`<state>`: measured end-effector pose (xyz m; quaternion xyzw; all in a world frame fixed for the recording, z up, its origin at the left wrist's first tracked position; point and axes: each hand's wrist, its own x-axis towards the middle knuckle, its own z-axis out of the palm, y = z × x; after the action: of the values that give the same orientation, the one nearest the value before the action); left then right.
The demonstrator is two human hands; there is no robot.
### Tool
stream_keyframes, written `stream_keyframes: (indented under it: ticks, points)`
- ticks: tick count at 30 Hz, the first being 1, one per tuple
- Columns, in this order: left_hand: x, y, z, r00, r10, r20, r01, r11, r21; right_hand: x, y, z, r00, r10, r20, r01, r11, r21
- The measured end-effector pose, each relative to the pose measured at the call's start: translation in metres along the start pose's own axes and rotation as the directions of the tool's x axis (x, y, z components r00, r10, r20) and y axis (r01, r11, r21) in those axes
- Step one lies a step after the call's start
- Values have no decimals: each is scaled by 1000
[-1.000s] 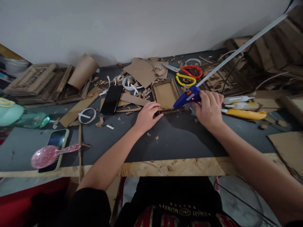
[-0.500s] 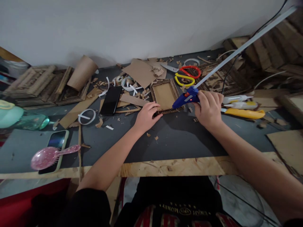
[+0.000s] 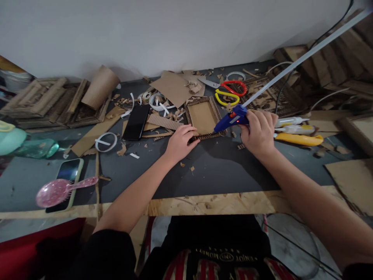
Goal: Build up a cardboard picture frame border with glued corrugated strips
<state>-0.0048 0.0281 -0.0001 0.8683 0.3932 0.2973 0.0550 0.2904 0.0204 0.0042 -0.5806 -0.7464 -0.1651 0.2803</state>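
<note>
A small cardboard tray (image 3: 220,112) with raised corrugated walls lies in the middle of the table. My left hand (image 3: 182,140) grips its near left corner, thumb in front and fingers over the wall. In my right hand (image 3: 258,130) is a blue hot glue gun (image 3: 230,120), its small light glowing red and a long white glue stick (image 3: 303,62) rising from its back. The nozzle points down at the tray's near wall, close to the right corner; whether it touches cannot be told. A ridged cardboard strip (image 3: 163,122) lies beside my left hand.
Scissors (image 3: 229,93) with red and yellow handles lie behind the tray. A yellow-handled cutter (image 3: 300,139) sits right of my right hand. Further left are a black phone (image 3: 135,122), a tape ring (image 3: 106,142) and a pink hairbrush (image 3: 55,192). Cardboard scraps are scattered around.
The glue gun's nozzle has shifted very slightly to the right along the tray's near wall. My left hand keeps its place on the corner.
</note>
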Motion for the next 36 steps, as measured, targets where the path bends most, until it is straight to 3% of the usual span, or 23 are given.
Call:
stream_keyframes:
  ticks: [8, 20, 27, 33, 36]
  points:
    - [0, 1, 0, 1000, 1, -4, -1, 999, 33, 1, -2, -5, 1000, -6, 6, 6, 999, -44]
    - [-1, -4, 1, 1000, 10, -6, -10, 1000, 17, -1, 2, 1, 982, -107, -158, 123, 988, 94]
    - [0, -2, 1, 999, 28, -19, -28, 999, 27, 2, 3, -5, 989, -114, -91, 121, 990, 74]
    - [0, -3, 1, 997, 68, -49, -67, 997, 24, 7, 20, -14, 993, -98, -66, 103, 991, 83]
    - [0, -2, 1, 997, 55, -52, -54, 998, 17, 13, 37, -17, 986, -23, -167, 33, 998, 59]
